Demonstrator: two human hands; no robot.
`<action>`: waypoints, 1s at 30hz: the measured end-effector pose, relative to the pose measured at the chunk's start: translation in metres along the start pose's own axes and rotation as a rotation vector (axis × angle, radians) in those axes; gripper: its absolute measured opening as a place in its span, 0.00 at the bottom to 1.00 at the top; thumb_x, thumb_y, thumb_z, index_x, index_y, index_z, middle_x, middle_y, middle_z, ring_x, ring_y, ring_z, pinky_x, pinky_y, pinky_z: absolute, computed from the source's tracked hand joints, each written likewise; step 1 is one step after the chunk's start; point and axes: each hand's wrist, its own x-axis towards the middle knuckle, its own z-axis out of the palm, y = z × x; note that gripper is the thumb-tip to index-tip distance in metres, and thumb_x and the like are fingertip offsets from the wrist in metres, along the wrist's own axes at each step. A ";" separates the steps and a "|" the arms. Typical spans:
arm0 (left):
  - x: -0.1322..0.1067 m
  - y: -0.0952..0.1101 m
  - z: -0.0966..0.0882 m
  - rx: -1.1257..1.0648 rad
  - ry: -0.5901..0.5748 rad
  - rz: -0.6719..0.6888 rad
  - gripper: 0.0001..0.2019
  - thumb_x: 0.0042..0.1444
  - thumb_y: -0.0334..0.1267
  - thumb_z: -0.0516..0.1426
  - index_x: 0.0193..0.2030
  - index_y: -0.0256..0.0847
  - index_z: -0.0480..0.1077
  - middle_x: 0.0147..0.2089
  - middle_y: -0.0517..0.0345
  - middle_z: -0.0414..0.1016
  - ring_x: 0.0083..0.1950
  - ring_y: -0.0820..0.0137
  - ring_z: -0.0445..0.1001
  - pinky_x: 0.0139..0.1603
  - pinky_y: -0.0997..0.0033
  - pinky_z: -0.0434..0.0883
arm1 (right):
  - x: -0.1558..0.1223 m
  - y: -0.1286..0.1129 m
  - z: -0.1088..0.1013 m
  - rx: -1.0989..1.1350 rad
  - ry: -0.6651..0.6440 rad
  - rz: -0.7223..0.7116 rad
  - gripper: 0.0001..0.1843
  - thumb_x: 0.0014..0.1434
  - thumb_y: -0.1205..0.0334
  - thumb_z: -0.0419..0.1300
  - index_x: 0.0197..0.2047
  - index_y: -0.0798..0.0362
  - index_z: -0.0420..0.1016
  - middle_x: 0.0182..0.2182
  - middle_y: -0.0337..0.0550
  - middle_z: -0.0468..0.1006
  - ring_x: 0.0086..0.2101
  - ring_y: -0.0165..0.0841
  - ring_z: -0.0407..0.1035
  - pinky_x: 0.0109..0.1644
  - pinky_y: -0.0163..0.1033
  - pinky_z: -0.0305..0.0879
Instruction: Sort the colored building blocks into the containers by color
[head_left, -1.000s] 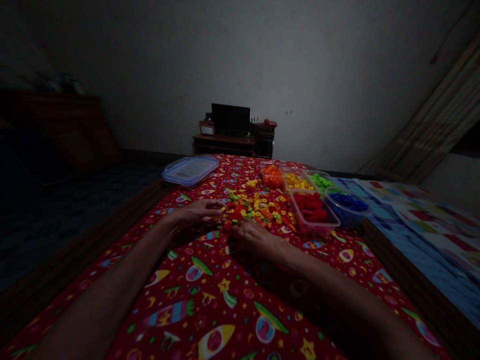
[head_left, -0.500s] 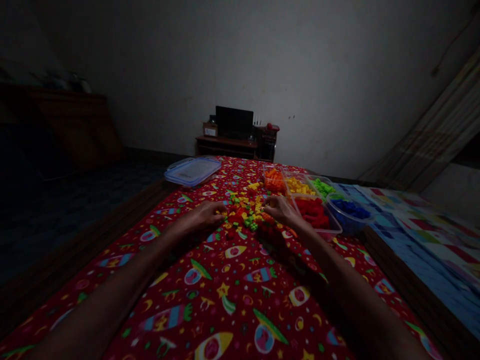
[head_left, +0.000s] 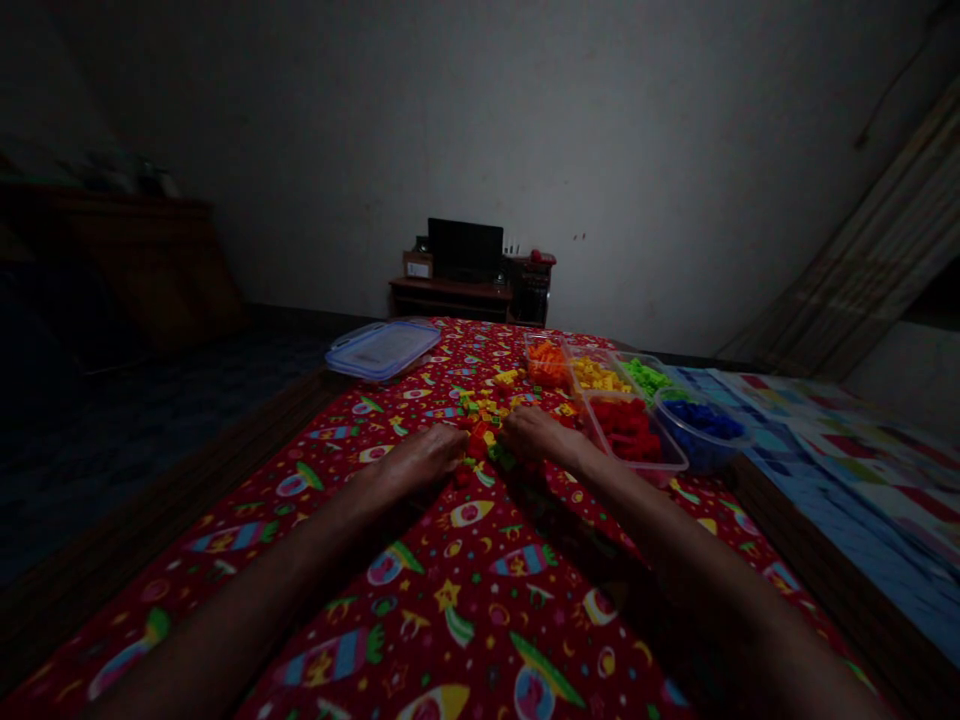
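A heap of small mixed-colour bricks (head_left: pixel 491 410) lies on a red patterned cloth (head_left: pixel 465 590). My left hand (head_left: pixel 424 458) rests palm down at the heap's near left edge, fingers curled onto the bricks. My right hand (head_left: pixel 534 432) lies on the heap's near right side, fingers bent among the pieces. The dim light hides whether either hand holds a brick. Just right of the heap stand clear tubs sorted by colour: orange (head_left: pixel 545 362), yellow (head_left: pixel 598 375), green (head_left: pixel 645 375), red (head_left: pixel 628 425) and blue (head_left: pixel 701 420).
A clear lidded box (head_left: pixel 382 348) lies at the cloth's far left. A low cabinet with a dark screen (head_left: pixel 465 250) stands by the back wall. A second patterned sheet (head_left: pixel 847 450) covers the surface to the right. The room is dark.
My right hand went from the heap's near edge to its far right by the tubs, then came back to the near middle. My left hand shifted slightly right along the heap's edge.
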 end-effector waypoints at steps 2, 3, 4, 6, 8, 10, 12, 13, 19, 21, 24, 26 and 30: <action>-0.001 0.002 -0.003 0.049 0.027 -0.018 0.07 0.51 0.40 0.57 0.33 0.40 0.73 0.30 0.56 0.71 0.33 0.69 0.68 0.36 0.74 0.65 | -0.007 0.000 0.001 -0.002 0.016 -0.052 0.09 0.58 0.70 0.55 0.38 0.60 0.76 0.35 0.52 0.77 0.36 0.34 0.69 0.41 0.35 0.62; -0.001 0.003 -0.005 0.065 0.042 -0.034 0.07 0.51 0.40 0.57 0.34 0.40 0.73 0.31 0.56 0.72 0.34 0.69 0.69 0.37 0.75 0.65 | -0.010 0.000 0.001 -0.004 0.012 -0.063 0.09 0.58 0.70 0.55 0.39 0.60 0.76 0.36 0.52 0.76 0.36 0.33 0.69 0.42 0.35 0.62; 0.000 0.003 -0.008 0.072 0.052 -0.052 0.07 0.50 0.39 0.57 0.35 0.40 0.73 0.32 0.57 0.73 0.35 0.69 0.69 0.37 0.75 0.65 | -0.013 0.000 0.000 -0.008 0.001 -0.066 0.09 0.58 0.70 0.54 0.39 0.60 0.76 0.36 0.52 0.76 0.36 0.33 0.69 0.42 0.35 0.62; 0.002 0.003 -0.014 0.066 0.044 -0.098 0.09 0.48 0.38 0.57 0.36 0.41 0.74 0.33 0.58 0.75 0.35 0.70 0.70 0.35 0.76 0.65 | -0.017 -0.003 -0.003 -0.009 -0.026 -0.054 0.09 0.57 0.71 0.54 0.38 0.60 0.75 0.35 0.51 0.76 0.36 0.33 0.68 0.42 0.35 0.62; 0.005 0.002 -0.019 0.012 0.017 -0.146 0.11 0.47 0.40 0.57 0.37 0.41 0.74 0.32 0.59 0.75 0.33 0.70 0.71 0.32 0.76 0.65 | -0.019 -0.008 -0.003 0.013 -0.021 -0.026 0.08 0.57 0.71 0.55 0.37 0.59 0.75 0.34 0.50 0.75 0.35 0.32 0.67 0.42 0.35 0.62; 0.008 0.000 -0.022 -0.106 -0.022 -0.176 0.14 0.46 0.45 0.57 0.38 0.40 0.74 0.30 0.60 0.75 0.31 0.70 0.71 0.30 0.76 0.65 | -0.020 -0.016 -0.002 0.046 0.039 0.006 0.09 0.57 0.72 0.54 0.39 0.60 0.74 0.35 0.51 0.75 0.36 0.33 0.67 0.43 0.36 0.62; 0.009 -0.001 -0.022 -0.231 -0.061 -0.191 0.19 0.46 0.49 0.58 0.39 0.38 0.74 0.29 0.60 0.75 0.30 0.70 0.71 0.30 0.75 0.66 | -0.019 -0.021 0.000 0.080 0.119 0.034 0.10 0.56 0.73 0.54 0.40 0.61 0.74 0.37 0.53 0.75 0.37 0.33 0.67 0.44 0.37 0.62; 0.010 -0.001 -0.022 -0.280 -0.074 -0.198 0.20 0.45 0.51 0.58 0.39 0.38 0.74 0.29 0.59 0.75 0.30 0.70 0.71 0.29 0.75 0.66 | -0.019 -0.022 0.000 0.104 0.138 0.050 0.11 0.55 0.73 0.54 0.40 0.62 0.74 0.37 0.53 0.75 0.37 0.33 0.67 0.43 0.36 0.62; 0.009 -0.006 -0.022 -0.406 -0.069 -0.241 0.27 0.41 0.56 0.61 0.43 0.37 0.72 0.30 0.58 0.76 0.29 0.69 0.71 0.29 0.73 0.67 | -0.019 -0.003 -0.007 0.443 0.039 0.124 0.09 0.51 0.70 0.56 0.32 0.60 0.78 0.23 0.41 0.74 0.24 0.26 0.64 0.28 0.30 0.57; 0.009 -0.006 -0.023 -0.420 -0.056 -0.246 0.28 0.41 0.57 0.61 0.44 0.37 0.72 0.32 0.57 0.77 0.30 0.69 0.72 0.30 0.72 0.68 | -0.020 0.005 -0.010 0.521 0.061 0.144 0.09 0.49 0.70 0.58 0.33 0.59 0.78 0.23 0.40 0.74 0.25 0.26 0.65 0.28 0.29 0.57; 0.009 -0.001 -0.024 -0.452 -0.045 -0.243 0.28 0.41 0.57 0.62 0.44 0.37 0.72 0.33 0.57 0.77 0.32 0.68 0.73 0.33 0.71 0.69 | -0.021 0.012 -0.013 0.648 0.058 0.237 0.09 0.47 0.71 0.60 0.33 0.59 0.78 0.21 0.38 0.73 0.23 0.26 0.64 0.27 0.29 0.58; 0.009 0.005 -0.024 -0.479 -0.042 -0.238 0.27 0.41 0.56 0.62 0.44 0.38 0.72 0.34 0.57 0.77 0.33 0.68 0.73 0.34 0.71 0.69 | -0.021 0.014 -0.014 0.810 0.066 0.323 0.06 0.47 0.69 0.61 0.31 0.58 0.77 0.20 0.36 0.71 0.22 0.25 0.63 0.26 0.29 0.60; 0.014 0.017 -0.022 -0.523 0.002 -0.235 0.27 0.43 0.54 0.62 0.46 0.37 0.72 0.32 0.58 0.77 0.31 0.70 0.72 0.34 0.71 0.69 | -0.027 0.017 -0.023 1.269 0.067 0.355 0.08 0.46 0.61 0.64 0.28 0.57 0.73 0.21 0.35 0.71 0.23 0.24 0.65 0.28 0.30 0.66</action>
